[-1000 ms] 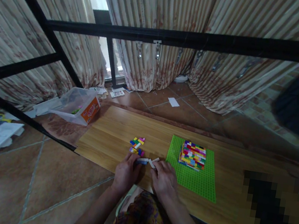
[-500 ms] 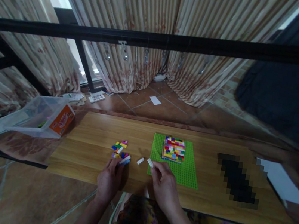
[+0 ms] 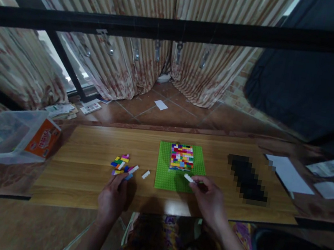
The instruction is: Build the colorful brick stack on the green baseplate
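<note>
My right hand [image 3: 211, 197] pinches a white toy brick [image 3: 188, 178] above the near right part of a green baseplate [image 3: 163, 179]. On that plate, just beyond the brick, stands a block built of many-coloured bricks [image 3: 182, 158]. At the near edge of a pile of loose coloured bricks [image 3: 121, 162], my left hand [image 3: 113, 196] has its fingers closed on another white brick [image 3: 133, 169]. A blue brick [image 3: 128, 177] shows under those fingertips; whether it is held too I cannot tell. Between my hands, a single white brick [image 3: 145, 174] lies on the wood.
The bricks and plate are on a long wooden table [image 3: 81, 187]. A blurred-out dark object [image 3: 249, 178] and a white sheet [image 3: 289, 174] are to the right. At the left stands a clear plastic bin [image 3: 4, 133] with an orange label. A black bar [image 3: 157, 26] crosses beyond the table.
My right hand has moved right with its white brick, from the plate's left edge to its near right part. My left hand stays by the pile. The whole view has shifted.
</note>
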`<state>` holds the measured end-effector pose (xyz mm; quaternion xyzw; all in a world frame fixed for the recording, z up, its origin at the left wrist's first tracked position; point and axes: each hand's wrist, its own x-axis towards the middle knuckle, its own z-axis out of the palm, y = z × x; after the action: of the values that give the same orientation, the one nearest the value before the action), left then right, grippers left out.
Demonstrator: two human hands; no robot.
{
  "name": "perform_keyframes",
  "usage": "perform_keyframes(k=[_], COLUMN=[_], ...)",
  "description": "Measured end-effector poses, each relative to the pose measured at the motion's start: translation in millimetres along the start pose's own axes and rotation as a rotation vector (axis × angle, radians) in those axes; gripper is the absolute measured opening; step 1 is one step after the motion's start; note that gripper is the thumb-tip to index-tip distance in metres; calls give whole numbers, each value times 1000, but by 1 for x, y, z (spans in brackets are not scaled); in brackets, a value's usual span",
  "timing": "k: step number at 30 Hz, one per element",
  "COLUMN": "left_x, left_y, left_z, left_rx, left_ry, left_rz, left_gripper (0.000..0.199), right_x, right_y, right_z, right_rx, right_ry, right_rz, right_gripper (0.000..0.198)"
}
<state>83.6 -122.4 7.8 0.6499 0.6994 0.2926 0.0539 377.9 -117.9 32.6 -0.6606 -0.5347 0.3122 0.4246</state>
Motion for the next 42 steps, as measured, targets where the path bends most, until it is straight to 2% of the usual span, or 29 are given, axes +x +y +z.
perform_keyframes(k=[8,12,15,20,22,27,32,42], left_x=[-1,0,6,25,32,42,47,48], left_y=[-3,3,20,69,87,119,128,127], left_z=[5,1,0,13,22,40,48,52], left_rx=[-58,-180,-250,-308,-293,-227,-178,-54], left_ry=[68,132,172,-6,-83,-221,-255,-237], left_rz=[99,146,191,297,380,478,508,535], left_gripper=[22,23,23,27,31,41,44,46], right_x=[11,26,39,56,60,63,61,59], right_y=[16,6,-7,-17,-15,-4,3,0], right_z=[-7,-11,-11,-6,-4,-1,3,2], right_rx=[11,11,-31,-108,-92,13,173,91], right_ry=[102,104,83,42,45,63,103,93], right_rz=[-51,-142,-265,-414,-421,-372,-290,-275], right_gripper=[23,18,16,17,17,15,13,14])
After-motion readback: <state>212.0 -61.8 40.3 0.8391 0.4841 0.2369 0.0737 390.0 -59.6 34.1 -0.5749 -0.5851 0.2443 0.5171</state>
